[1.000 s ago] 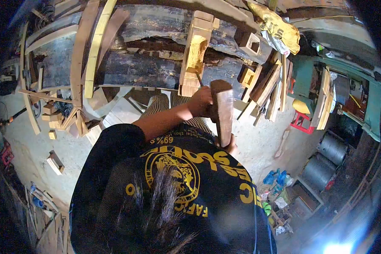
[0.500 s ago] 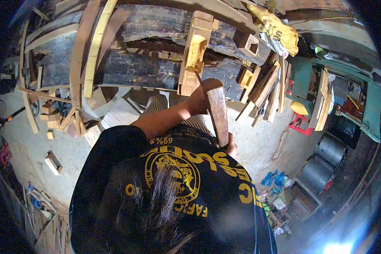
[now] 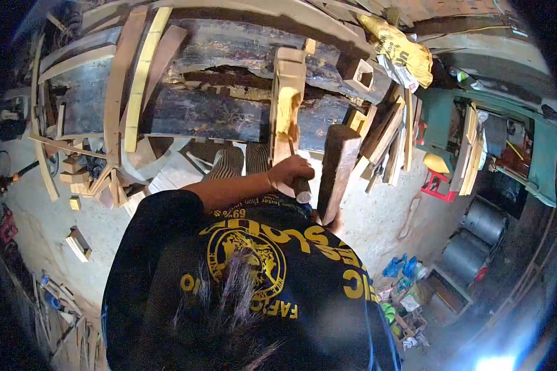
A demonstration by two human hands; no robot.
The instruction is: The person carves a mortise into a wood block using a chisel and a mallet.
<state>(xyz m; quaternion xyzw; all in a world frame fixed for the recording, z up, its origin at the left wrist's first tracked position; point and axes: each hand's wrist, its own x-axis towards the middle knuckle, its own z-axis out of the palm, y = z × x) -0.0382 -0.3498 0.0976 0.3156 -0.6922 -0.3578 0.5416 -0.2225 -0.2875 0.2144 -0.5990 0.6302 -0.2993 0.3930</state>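
Observation:
My left hand (image 3: 289, 175) is wrapped around the handle of a chisel (image 3: 301, 190), its round butt end facing up toward me. The chisel leans away from me toward a pale wooden workpiece (image 3: 288, 93), which has a yellowish hollowed area at its near half. My right hand (image 3: 334, 224), partly hidden behind the shirt, grips the low end of a thick wooden mallet (image 3: 339, 170). The mallet stands up to the right of the chisel, apart from its butt end.
A dark, cracked slab bench (image 3: 223, 105) lies under the workpiece. Long planks (image 3: 125, 86) cross it at left. Wood pieces (image 3: 384, 139) lean at right, near a hollow wooden box (image 3: 360, 75) and a yellow sack (image 3: 402, 49). A red stool (image 3: 438, 185) stands on the floor.
The mallet has moved off the chisel's butt end, to the right and clear of it. My left hand, still around the chisel, now shows lower in view.

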